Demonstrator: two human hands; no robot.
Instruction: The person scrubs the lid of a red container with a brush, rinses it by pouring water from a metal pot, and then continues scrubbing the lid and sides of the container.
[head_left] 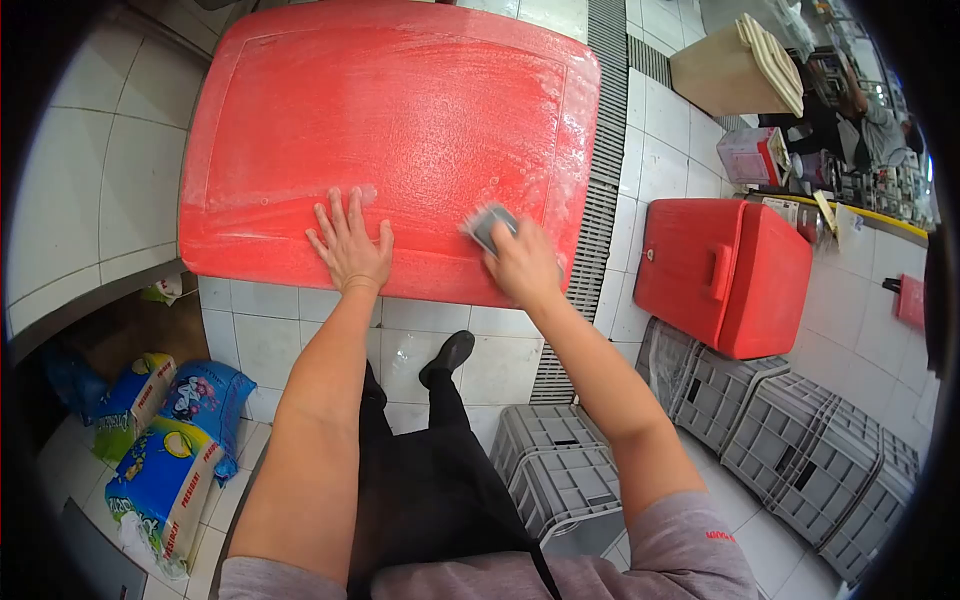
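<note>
A large red lid-like panel (400, 120) with rounded corners fills the upper middle of the view, its surface wet and streaked with whitish suds. My left hand (350, 243) lies flat near its front edge, fingers spread. In my right hand (524, 262) is a grey scrubbing brush (490, 226), pressed to the panel near its right front part. The brush's pale bristles are blurred by motion. What the panel rests on is hidden beneath it.
A red cooler box (690, 265) stands on the right, beside several grey plastic crates (790, 440). More grey crates (560, 470) are near my right leg. Colourful sacks (165, 470) lie at the left. A drain grate (600, 150) crosses the tiled floor. Another person (885, 130) is at far right.
</note>
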